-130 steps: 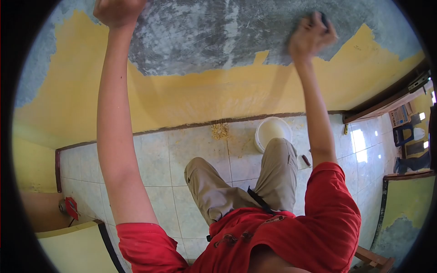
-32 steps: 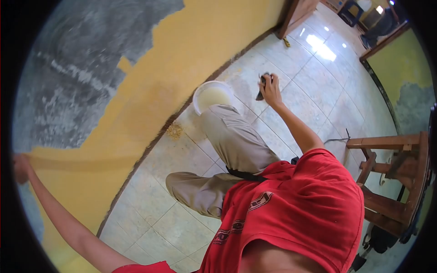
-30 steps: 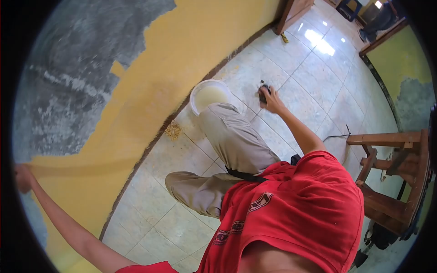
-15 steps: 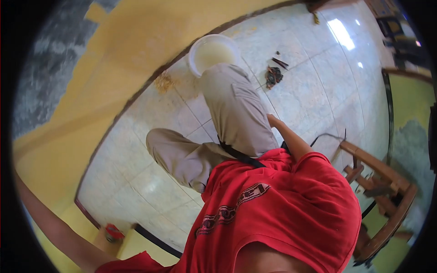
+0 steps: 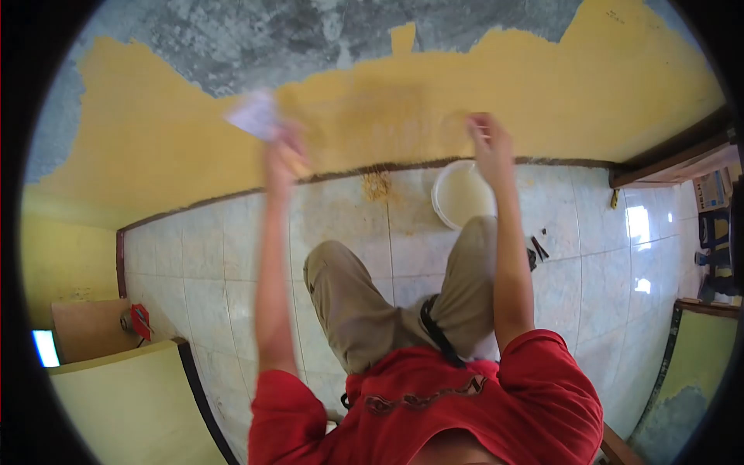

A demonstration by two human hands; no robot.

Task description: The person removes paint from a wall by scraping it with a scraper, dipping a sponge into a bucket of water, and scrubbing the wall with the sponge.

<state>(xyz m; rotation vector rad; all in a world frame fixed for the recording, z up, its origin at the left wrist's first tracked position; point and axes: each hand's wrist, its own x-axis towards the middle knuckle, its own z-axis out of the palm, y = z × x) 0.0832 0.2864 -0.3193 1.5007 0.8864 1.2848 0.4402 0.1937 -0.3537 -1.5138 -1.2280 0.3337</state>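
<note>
In my left hand (image 5: 285, 147) is a scraper (image 5: 256, 115) with a broad pale blade and what looks like a yellowish handle end; both are blurred by motion. Its blade points up and left in front of the wall (image 5: 349, 116), whose yellow paint gives way to bare grey higher up; I cannot tell if it touches. My right hand (image 5: 491, 141) is raised near the wall, above a white bucket (image 5: 439, 203) of cloudy liquid. Its fingers are curled together, and whatever they may hold is hidden. Damp-looking streaks mark the yellow paint between my hands.
Paint scrapings (image 5: 377, 186) lie at the wall's foot. Right of my right forearm, dark small pieces (image 5: 540, 247) rest on the tiled floor (image 5: 341, 221). A low partition (image 5: 132, 395) stands at lower left, with a red object (image 5: 139, 319) behind it. A wooden frame (image 5: 666, 147) is at right.
My view has swung round to face the wall. My right hand has risen from beside my leg to near the wall. My left hand, formerly out of frame, now shows with the scraper.
</note>
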